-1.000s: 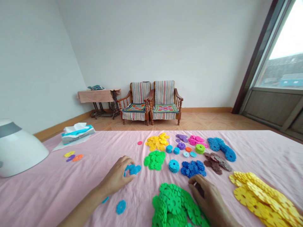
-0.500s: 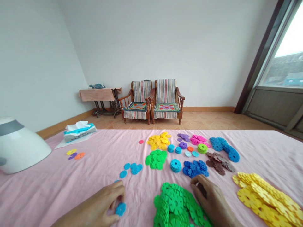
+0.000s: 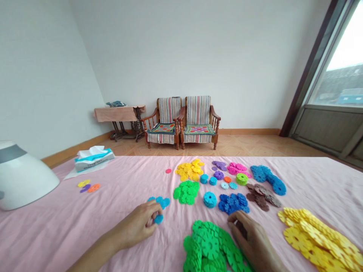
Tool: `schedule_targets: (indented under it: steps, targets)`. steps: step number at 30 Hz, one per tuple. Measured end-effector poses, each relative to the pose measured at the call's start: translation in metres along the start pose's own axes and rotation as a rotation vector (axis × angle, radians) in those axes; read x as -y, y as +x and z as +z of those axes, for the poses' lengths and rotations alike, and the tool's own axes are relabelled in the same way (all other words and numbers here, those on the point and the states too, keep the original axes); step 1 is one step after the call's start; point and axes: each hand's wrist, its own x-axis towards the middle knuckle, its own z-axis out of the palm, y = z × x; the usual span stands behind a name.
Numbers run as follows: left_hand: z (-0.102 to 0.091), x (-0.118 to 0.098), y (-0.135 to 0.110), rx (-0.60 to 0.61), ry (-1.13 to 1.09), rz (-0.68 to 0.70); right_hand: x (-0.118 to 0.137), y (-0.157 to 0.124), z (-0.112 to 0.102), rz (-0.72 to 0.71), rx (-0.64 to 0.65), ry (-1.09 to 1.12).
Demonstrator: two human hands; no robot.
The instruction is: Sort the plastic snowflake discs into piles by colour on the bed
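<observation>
My left hand (image 3: 143,222) pinches a light-blue notched disc (image 3: 158,219) between thumb and fingers. Just beyond its fingertips, a loose group of light-blue discs (image 3: 163,202) lies on the pink cloth, partly hidden by the hand. My right hand (image 3: 249,230) rests loosely curled at the right side of the big green disc pile (image 3: 210,243), with a gap between thumb and fingers and nothing visible in them. Its fingertips are close to the dark-blue disc pile (image 3: 233,203).
Yellow discs (image 3: 320,238) lie at right, brown ones (image 3: 260,196) behind them. Small green (image 3: 186,192) and yellow (image 3: 189,170) piles sit farther back, near a blue disc stack (image 3: 210,200). A tissue box (image 3: 93,160) and white appliance (image 3: 27,181) stand at left.
My left hand has moved forward and to the right with the light-blue disc, toward the other light-blue discs. My right hand has stayed in place.
</observation>
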Motion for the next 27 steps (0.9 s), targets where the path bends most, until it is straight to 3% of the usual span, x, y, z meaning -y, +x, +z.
schedule_targets:
  steps: [6,12,17,21,23,27]
  targets:
    - [0.007,0.007,0.017,-0.239,0.023,0.025,-0.005,0.001,0.002,-0.021,0.018,-0.023]
    - [0.017,0.012,0.029,-0.249,0.080,0.096,-0.005,0.000,0.001,-0.025,0.005,-0.016]
    - [0.021,0.021,0.034,-0.324,0.043,0.024,-0.003,-0.001,0.000,-0.019,0.008,-0.020]
    - [0.008,0.028,0.017,-0.395,0.028,-0.027,-0.003,-0.001,0.000,-0.019,0.004,-0.020]
    - [-0.003,0.030,-0.001,-0.370,0.035,-0.088,-0.003,0.000,0.000,-0.023,0.002,-0.019]
    - [-0.017,0.031,-0.043,-0.135,-0.015,-0.309,-0.004,0.000,0.001,-0.029,-0.004,-0.016]
